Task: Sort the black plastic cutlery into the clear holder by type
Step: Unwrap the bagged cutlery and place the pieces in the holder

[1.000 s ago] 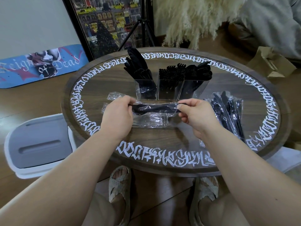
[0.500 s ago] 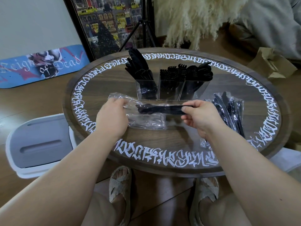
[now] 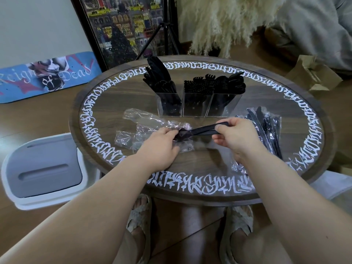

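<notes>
While the person sits at the round wooden surface [image 3: 190, 161] with white lettering round its rim, a grey and white bin [image 3: 43, 168] stands on the floor at the far left, and a blue skateboard deck [image 3: 47, 77] leans against the wall behind it. On the left part of the surface lie empty clear wrappers [image 3: 141, 119], crumpled and overlapping. The left hand [image 3: 162, 143] rests on the nearer wrapper, its grip closed on the plastic right at the wide end of a black piece of cutlery [image 3: 198, 131]; whether it is a spoon or a fork cannot be told, since the fingers and wrapper hide that end. The piece runs to the right, slightly upward, and its handle end is pinched in the closed grip of the right hand [image 3: 236, 136], between thumb and forefinger, just in front of the clear holder [image 3: 198, 105]. The holder stands upright behind the hands with three compartments side by side: knives [image 3: 160, 77] in the left one, forks [image 3: 200, 84] in the middle, spoons [image 3: 234, 82] in the right. At the far right of the surface lies a bundle of wrapped black cutlery [image 3: 264, 126], near the right wrist. Beyond the surface edge sits a crumpled brown paper bag [image 3: 312, 73].
</notes>
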`<state>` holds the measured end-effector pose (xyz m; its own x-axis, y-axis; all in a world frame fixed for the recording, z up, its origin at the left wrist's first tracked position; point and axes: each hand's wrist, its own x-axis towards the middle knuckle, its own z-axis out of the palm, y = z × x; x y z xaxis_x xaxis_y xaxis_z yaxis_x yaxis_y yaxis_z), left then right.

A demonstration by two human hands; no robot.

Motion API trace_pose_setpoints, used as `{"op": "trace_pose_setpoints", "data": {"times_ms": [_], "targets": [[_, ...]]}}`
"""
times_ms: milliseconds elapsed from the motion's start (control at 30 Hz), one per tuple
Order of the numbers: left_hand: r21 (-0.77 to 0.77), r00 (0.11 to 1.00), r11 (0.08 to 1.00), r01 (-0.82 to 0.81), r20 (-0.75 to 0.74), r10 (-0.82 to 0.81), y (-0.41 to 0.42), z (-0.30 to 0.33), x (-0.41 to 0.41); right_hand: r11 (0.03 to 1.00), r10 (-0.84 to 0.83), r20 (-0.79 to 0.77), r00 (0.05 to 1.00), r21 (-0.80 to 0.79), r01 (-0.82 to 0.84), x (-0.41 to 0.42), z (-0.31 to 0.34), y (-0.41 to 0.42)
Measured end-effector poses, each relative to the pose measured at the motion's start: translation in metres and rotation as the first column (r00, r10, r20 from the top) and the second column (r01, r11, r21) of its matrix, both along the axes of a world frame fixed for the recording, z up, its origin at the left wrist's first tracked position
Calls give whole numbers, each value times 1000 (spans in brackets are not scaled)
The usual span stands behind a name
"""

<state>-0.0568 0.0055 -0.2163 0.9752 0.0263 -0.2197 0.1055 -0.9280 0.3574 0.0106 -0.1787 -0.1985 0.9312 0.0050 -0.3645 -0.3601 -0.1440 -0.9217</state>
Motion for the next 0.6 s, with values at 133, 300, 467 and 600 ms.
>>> {"op": "trace_pose_setpoints", "data": {"times_ms": [133,300,467,600], "targets": [[75,999,997,-15,-43,18,-3,-4,4,996,-85,69,994,-3,86,4,8,-21],[159,998,986,-48,-43,56,-10,-7,8,972,-210,155,965,144,188,-1,22,-38],[242,998,969,-53,-17,59,-17,-11,13,933,-239,123,963,305,192,-6,29,-38],[225,997,972,-73,7,73,-20,-11,14,915,-203,55,978,367,169,-7,33,-38]]}}
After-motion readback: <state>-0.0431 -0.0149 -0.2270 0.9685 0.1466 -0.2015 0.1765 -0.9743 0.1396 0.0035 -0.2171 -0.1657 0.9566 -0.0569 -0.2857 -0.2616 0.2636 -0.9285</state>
